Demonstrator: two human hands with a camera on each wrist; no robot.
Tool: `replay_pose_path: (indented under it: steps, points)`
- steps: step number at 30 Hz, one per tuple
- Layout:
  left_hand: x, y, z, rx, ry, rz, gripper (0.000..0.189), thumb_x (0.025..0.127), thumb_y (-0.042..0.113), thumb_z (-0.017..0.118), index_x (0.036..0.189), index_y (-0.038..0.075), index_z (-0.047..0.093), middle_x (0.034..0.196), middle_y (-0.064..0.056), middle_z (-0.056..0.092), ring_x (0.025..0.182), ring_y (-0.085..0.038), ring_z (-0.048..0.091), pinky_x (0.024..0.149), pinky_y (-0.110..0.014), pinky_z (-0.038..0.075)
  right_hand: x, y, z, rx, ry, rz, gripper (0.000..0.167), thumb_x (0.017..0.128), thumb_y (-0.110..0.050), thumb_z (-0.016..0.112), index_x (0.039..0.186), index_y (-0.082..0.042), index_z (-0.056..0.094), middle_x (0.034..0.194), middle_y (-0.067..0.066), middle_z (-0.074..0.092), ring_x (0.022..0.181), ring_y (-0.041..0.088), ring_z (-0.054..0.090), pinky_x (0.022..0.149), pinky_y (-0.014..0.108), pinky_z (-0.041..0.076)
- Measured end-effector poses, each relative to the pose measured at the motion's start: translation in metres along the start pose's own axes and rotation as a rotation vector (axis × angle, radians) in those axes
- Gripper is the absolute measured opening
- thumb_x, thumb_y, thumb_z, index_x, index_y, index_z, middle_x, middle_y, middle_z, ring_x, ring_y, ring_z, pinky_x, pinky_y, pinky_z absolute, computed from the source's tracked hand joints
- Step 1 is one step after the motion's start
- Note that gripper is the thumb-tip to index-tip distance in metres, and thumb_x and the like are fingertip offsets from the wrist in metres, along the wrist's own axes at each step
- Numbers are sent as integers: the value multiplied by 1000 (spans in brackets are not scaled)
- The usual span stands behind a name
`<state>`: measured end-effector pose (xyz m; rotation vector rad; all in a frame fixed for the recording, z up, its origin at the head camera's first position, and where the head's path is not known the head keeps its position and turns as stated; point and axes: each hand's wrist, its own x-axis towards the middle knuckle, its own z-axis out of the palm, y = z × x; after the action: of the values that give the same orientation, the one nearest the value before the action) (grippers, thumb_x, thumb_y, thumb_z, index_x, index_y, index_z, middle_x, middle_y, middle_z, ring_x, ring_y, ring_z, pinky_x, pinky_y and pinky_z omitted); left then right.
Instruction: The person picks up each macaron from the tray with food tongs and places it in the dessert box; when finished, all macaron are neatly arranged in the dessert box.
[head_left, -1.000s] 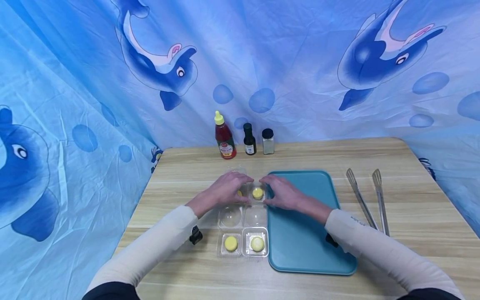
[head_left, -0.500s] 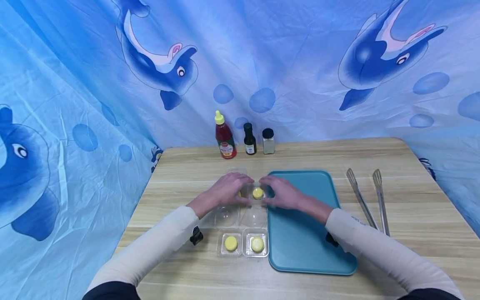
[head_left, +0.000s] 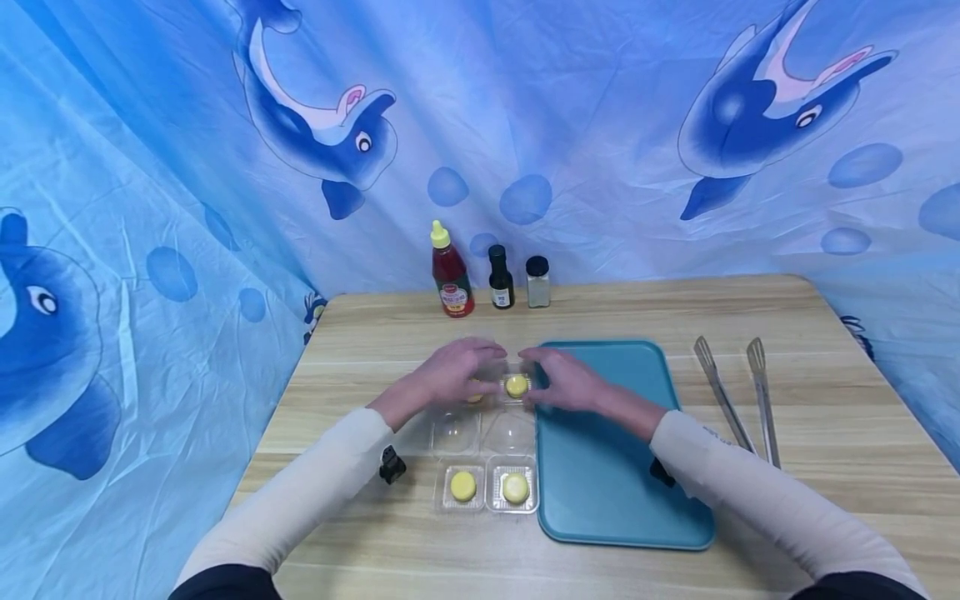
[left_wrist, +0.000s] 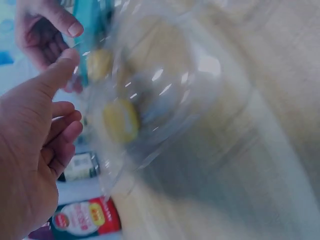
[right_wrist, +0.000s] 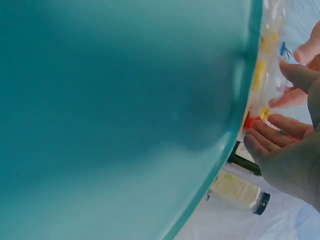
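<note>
Two clear plastic clamshell boxes stand left of the tray in the head view. In the near box, two round yellow pastries sit in separate compartments; its domed lid is folded open toward the far box. My left hand curves over the left side of the far box, partly hiding one yellow pastry. Opposite it, my right hand reaches over the tray's edge to the box's right side, beside another pastry. Both hands' fingers are spread and loosely bent, with nothing pinched between them.
A teal tray lies right of the boxes, under my right forearm. Metal tongs rest farther right. Along the back edge stand a red sauce bottle, a small dark bottle and a black-capped jar.
The near box's open lid has shifted slightly left. My left hand has risen slightly and blurs with motion, while my right hand has stayed nearly in place.
</note>
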<state>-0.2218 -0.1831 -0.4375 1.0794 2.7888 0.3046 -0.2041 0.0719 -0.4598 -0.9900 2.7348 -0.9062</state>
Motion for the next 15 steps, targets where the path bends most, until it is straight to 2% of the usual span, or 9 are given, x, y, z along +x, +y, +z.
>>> replay_pose_path:
  steps: [4,8,12,15]
  points:
    - [-1,-12,-15,-82,71,-70,57,107,40,65,154,9,54,157,-12,54,146,-33,48,124,-54,36,12,-3,-9,27,31,3,71,94,-21,83,150,8,51,152,25,55,143,42,51,119,54,43]
    - [-3,-29,-25,-166,127,-198,60,107,35,65,158,8,48,157,-15,53,141,-35,53,120,-56,41,30,-5,-12,38,24,23,69,98,-22,79,153,7,48,155,24,52,144,40,50,121,52,42]
    - [-6,-46,-26,-246,120,-332,67,106,34,68,162,9,43,158,-18,52,137,-35,57,116,-58,45,49,-4,-9,71,1,67,71,100,-22,77,155,8,45,154,26,54,140,40,54,118,51,45]
    - [-8,-56,-21,-310,95,-389,70,105,33,69,162,4,40,159,-21,49,135,-37,58,116,-58,46,61,-2,-4,109,-4,105,71,99,-22,77,155,9,45,151,28,56,135,40,59,114,50,49]
